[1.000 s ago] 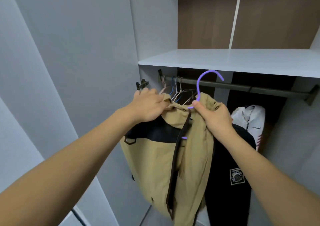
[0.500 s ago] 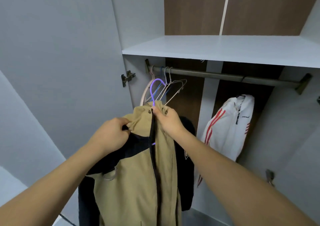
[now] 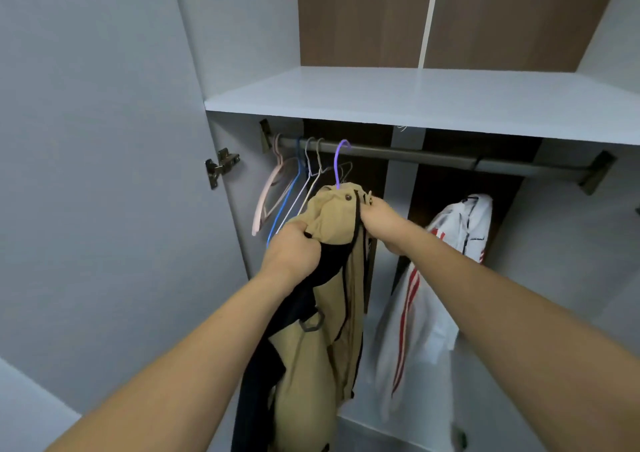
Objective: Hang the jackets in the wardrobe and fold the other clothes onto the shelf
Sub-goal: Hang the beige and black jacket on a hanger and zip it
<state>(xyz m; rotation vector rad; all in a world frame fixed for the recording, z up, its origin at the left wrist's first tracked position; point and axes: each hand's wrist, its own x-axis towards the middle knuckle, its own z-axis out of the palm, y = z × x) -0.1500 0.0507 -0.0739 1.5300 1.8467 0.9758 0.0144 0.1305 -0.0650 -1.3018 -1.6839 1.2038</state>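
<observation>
A tan jacket (image 3: 322,341) with black panels hangs from a purple hanger (image 3: 338,161), whose hook sits over the dark wardrobe rail (image 3: 433,155). My left hand (image 3: 292,249) grips the jacket's left shoulder. My right hand (image 3: 381,221) pinches the collar at the right of the zip. A black garment behind the tan jacket is mostly hidden. A white jacket (image 3: 426,299) with red stripes hangs further right; its hanger is not visible.
Several empty hangers (image 3: 294,188) crowd the rail's left end. A white shelf (image 3: 433,98) runs above the rail. The open wardrobe door (image 3: 104,174) stands at the left, with a hinge (image 3: 221,167) on the side wall.
The tan jacket on its purple hanger has gone up, and the hook now sits over the rail to the right of the empty hangers. Both hands keep hold of the jacket.
</observation>
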